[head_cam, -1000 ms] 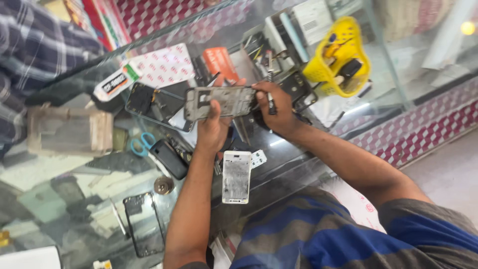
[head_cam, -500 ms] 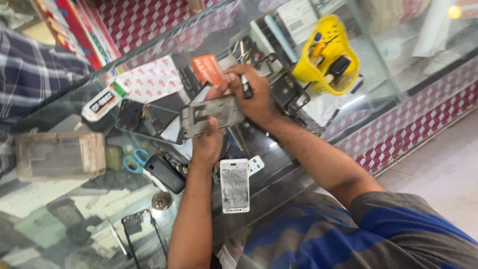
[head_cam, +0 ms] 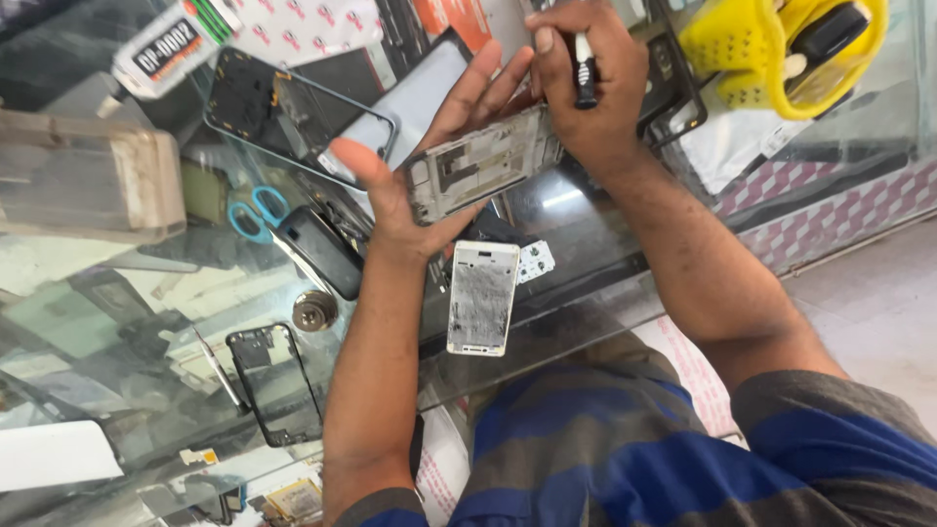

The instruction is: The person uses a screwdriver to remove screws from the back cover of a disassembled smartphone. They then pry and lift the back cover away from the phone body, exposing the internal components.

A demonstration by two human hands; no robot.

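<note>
My left hand [head_cam: 420,166] cradles an opened phone body [head_cam: 483,164], its bare metal inside facing up, above the glass counter [head_cam: 595,283]. My right hand [head_cam: 586,83] grips a small black-handled screwdriver [head_cam: 584,70] and rests at the phone body's right end. A white phone back panel [head_cam: 480,296] lies on the glass just below my left wrist, beside a small white part [head_cam: 535,261].
A black phone frame [head_cam: 293,112], blue-handled scissors [head_cam: 252,215], a dark phone [head_cam: 317,251], a round metal piece [head_cam: 314,310], another black frame [head_cam: 275,383] and a clear plastic box [head_cam: 83,181] lie to the left. A yellow basket [head_cam: 781,54] stands at top right.
The view has closed in on the hands. My right hand has moved with the screwdriver from the right side onto the phone body's end; my left hand's fingers have spread under it.
</note>
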